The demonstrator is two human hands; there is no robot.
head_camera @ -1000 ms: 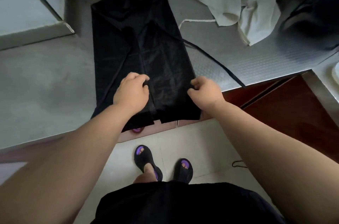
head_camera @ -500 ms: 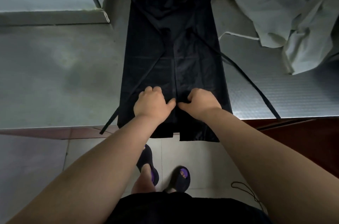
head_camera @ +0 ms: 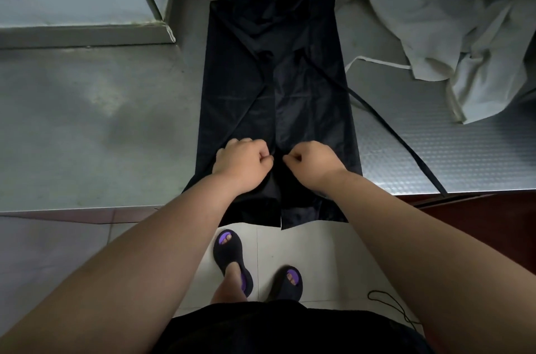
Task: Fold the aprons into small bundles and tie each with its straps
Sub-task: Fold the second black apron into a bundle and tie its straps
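While both hands work the centre line, the black apron [head_camera: 275, 78] lies lengthwise on the counter [head_camera: 87, 121], sides folded in to a long strip, hem hanging off the near edge. Left hand [head_camera: 242, 163] and right hand [head_camera: 311, 163] sit close together, fingers curled, each pinching a folded edge at the middle. Risks: slick fabric may slide off under the hanging hem's weight; flaps may spring open on release; strap [head_camera: 391, 133], trailing off right, could get rolled inside. White apron [head_camera: 449, 20] crumpled, far right.
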